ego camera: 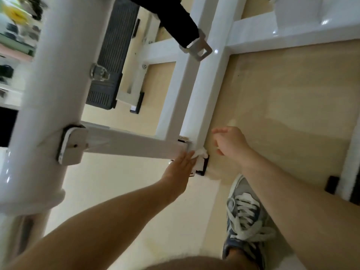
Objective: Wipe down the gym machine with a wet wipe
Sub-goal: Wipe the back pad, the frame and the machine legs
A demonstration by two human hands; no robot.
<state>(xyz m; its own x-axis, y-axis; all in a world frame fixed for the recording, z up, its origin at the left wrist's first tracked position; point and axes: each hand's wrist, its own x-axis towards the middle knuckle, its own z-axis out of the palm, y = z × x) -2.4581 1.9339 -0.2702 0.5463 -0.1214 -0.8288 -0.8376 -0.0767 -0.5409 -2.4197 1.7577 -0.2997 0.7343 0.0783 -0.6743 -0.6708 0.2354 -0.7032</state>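
looking straight down the gym machine (194,106) here, white painted frame all over the view. the left hand (180,166) reaches in from seven o'clock, fingers straight and together, flat on the wet wipe (200,152). the wipe is a small crumpled white wad, pressed under those fingertips against the low corner of the frame, right where the long rail meets the cross rail (132,142) that runs off toward nine o'clock. no curl in that hand, no pinch, just a flat press. just below the wipe, at six o'clock of it, a black rubber foot (202,168) sits on the floor (282,114).

the right hand (230,142) comes in from four o'clock and hangs just beside the same corner, at two o'clock of the wipe, apart from the frame. its fingers are loosely bent and spread, holding nothing.

at nine o'clock of the view a thick white post (48,94) fills the left side, with a bracket (73,145) joining the cross rail to it. up at eleven o'clock a black ribbed footplate (111,61) lies by the pale floor, and at twelve o'clock a black bar (175,18) with a pale metal end crosses above the frame. down at five o'clock, a grey and blue sneaker (247,217) with white laces stands on the floor, partly hidden by the right forearm.
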